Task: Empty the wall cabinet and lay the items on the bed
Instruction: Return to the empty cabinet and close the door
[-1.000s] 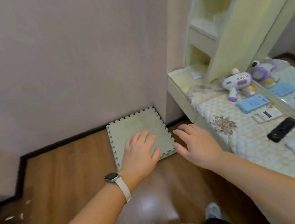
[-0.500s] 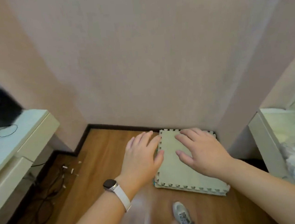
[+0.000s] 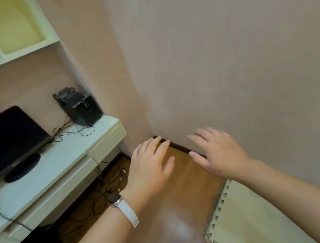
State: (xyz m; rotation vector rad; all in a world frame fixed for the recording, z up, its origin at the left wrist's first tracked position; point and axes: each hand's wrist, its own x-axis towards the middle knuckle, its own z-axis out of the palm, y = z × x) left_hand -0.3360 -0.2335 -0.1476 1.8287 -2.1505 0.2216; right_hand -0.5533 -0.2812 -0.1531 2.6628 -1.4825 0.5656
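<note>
Seems between fetches, w/ left hand (image 3: 151,164) & right hand (image 3: 216,153) both empty, fingers spread flat over floor (image 3: 189,178); wall cabinet (image 3: 32,48) up top-left above desk (image 3: 61,155), bed out of shot; next: reach up into cabinet, grab any items, contents too small to tell

desk (image 3: 65,154) left, wall (image 3: 227,57) ahead

I see a white tabletop (image 3: 65,149) bearing a monitor (image 3: 7,138) and a black box (image 3: 82,108); cables (image 3: 106,186) beneath it, a foam mat (image 3: 241,215) to its right.
</note>
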